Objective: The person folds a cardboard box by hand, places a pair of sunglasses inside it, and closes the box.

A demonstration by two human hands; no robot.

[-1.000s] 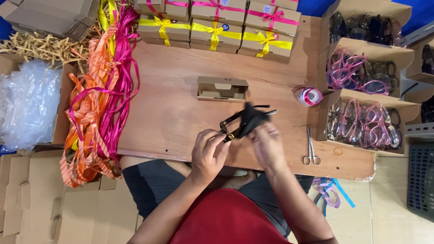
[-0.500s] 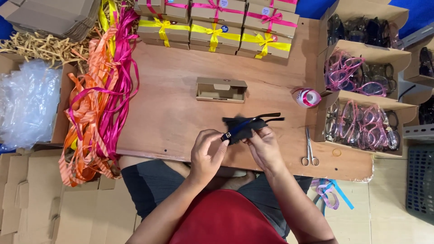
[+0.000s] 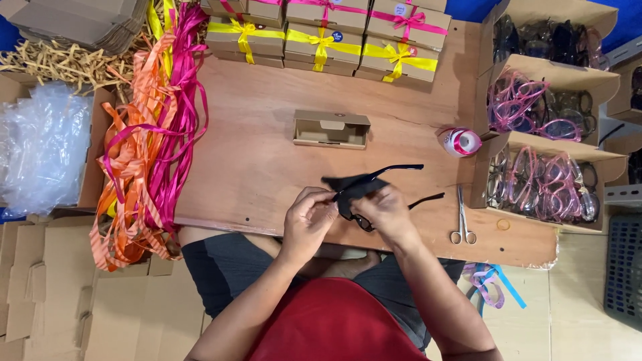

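Hands (image 3: 348,217) around thin black glasses (image 3: 391,175)

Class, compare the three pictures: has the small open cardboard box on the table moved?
No. The open cardboard box keeps its place before the row of ribbon-tied boxes and left of the ribbon spool.

1. A pair of black-framed glasses (image 3: 364,217) sits between both hands, above the near edge of the worktop, its temple arms open and pointing toward 3 o'clock.
2. A black cloth (image 3: 351,187) covers part of the frame, crumpled, pinched at its 9 o'clock end.
3. One temple arm juts past the cloth at 2 o'clock; the lower one shows at 3 o'clock.
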